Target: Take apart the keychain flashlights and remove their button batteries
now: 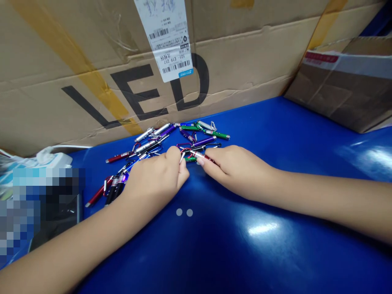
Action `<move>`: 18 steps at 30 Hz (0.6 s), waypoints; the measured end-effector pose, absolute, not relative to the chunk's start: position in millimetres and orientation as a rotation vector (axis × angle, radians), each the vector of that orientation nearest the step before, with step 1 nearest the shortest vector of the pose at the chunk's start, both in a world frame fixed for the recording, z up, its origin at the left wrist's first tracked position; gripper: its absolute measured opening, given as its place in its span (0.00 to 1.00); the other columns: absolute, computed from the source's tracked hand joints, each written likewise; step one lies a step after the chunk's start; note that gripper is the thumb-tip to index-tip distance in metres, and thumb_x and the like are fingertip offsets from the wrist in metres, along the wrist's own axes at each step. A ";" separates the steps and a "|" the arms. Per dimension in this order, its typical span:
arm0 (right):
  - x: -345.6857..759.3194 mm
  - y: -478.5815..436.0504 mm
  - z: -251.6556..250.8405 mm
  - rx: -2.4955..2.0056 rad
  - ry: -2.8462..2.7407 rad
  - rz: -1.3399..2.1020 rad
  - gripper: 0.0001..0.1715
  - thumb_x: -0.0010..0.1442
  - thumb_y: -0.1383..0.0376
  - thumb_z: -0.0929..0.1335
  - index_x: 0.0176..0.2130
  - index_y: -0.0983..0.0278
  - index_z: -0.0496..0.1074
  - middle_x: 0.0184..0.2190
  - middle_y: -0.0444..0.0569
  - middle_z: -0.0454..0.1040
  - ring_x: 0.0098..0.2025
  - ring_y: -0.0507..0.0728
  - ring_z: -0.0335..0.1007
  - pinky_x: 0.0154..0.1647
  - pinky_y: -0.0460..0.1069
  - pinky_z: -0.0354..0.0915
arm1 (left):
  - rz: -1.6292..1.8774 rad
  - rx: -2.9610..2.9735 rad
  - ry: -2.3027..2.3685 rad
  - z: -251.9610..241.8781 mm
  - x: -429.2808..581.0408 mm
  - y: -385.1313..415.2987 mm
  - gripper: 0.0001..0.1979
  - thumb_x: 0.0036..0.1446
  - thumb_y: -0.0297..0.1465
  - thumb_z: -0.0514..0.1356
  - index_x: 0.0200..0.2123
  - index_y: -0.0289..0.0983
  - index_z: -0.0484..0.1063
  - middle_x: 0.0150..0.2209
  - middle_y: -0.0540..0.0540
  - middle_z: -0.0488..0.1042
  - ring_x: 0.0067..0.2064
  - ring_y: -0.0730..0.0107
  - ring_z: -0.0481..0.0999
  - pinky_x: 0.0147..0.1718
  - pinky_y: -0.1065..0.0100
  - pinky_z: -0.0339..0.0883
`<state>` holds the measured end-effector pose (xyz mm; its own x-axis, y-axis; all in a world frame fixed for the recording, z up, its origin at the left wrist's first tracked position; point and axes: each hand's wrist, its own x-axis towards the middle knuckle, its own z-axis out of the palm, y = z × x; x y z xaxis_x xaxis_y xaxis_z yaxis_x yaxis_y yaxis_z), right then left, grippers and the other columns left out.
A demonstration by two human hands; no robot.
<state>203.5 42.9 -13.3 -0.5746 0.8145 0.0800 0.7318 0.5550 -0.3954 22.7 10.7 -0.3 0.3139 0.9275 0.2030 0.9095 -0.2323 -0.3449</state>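
Note:
My right hand point(237, 167) is closed around a small red keychain penlight point(201, 155) with a pale label. Its red carabiner clip point(185, 149) is pinched between the fingertips of my left hand point(154, 173), which is also closed. Behind and left of my hands lies a loose pile of similar penlights with clips: a green one point(217, 134), a purple one point(204, 141), a silver one point(143, 134) and a red one point(98, 192) among them. My left hand hides part of the pile.
A large cardboard box point(239, 69) marked LED stands along the back of the blue table point(275, 261). Another carton point(339, 90) sits at the right. Two small grey discs point(184, 212) show nearer me. On the left are a white power strip point(58, 161) and a dark, partly blurred object point(58, 220).

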 end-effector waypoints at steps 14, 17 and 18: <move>222.9 66.5 -15.6 -0.969 -2.783 0.210 0.21 0.65 0.54 0.59 0.31 0.64 0.70 0.24 0.46 0.72 0.23 0.51 0.61 0.25 0.47 0.44 | 0.145 -2.382 -1.208 -1.8 12.7 11.2 0.11 0.60 0.34 0.49 0.29 0.38 0.65 0.16 0.49 0.71 0.17 0.65 0.72 0.17 0.67 0.49; 226.3 69.7 -18.5 -0.852 -2.863 0.071 0.20 0.65 0.54 0.60 0.32 0.63 0.71 0.24 0.46 0.73 0.23 0.52 0.62 0.25 0.47 0.43 | 0.134 -2.447 -1.150 -4.1 12.7 8.9 0.12 0.61 0.35 0.49 0.29 0.37 0.66 0.16 0.49 0.71 0.17 0.65 0.72 0.17 0.67 0.49; 226.9 70.0 -19.4 -0.821 -2.871 0.042 0.19 0.65 0.54 0.60 0.33 0.63 0.72 0.24 0.47 0.74 0.23 0.52 0.62 0.25 0.47 0.42 | 0.123 -2.464 -1.144 -4.7 12.5 8.7 0.13 0.62 0.35 0.48 0.29 0.37 0.66 0.17 0.49 0.71 0.18 0.64 0.72 0.17 0.67 0.49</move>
<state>226.9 70.0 -19.4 -0.8378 0.5276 0.1408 0.5232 0.8494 -0.0694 12.5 8.7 -4.7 0.6576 0.7475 0.0940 0.7104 -0.5738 -0.4076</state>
